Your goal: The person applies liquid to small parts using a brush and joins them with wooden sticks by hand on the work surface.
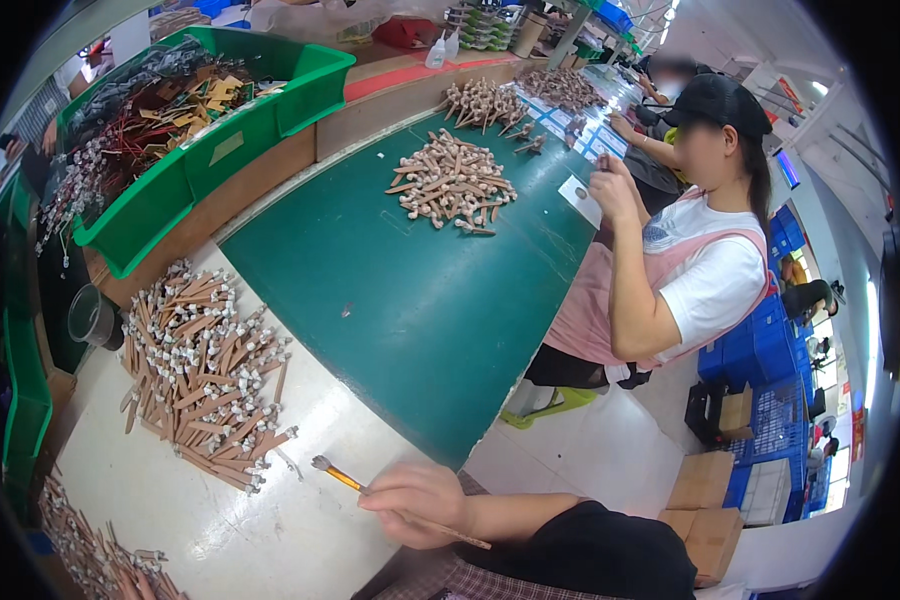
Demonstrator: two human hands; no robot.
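Note:
My right hand (418, 503) is closed round a small paintbrush (342, 475). Its greyish bristles point up and to the left, above the white tabletop (300, 530), and its thin handle sticks out below my fingers. Beyond the bristles lies a big heap of small brown stick-like pieces with whitish, rounded ends (210, 375); the brush is apart from it. A second pile of similar brown pieces (105, 550) fills the lower left corner. My left hand does not show.
A green work mat (410, 300) adjoins the white tabletop and bears more brown pieces (450, 185). A green bin (200, 170) of mixed parts stands at the left, near a clear plastic cup (92, 318). A seated co-worker (670, 260) works at the right; blue crates (760, 360) stand behind.

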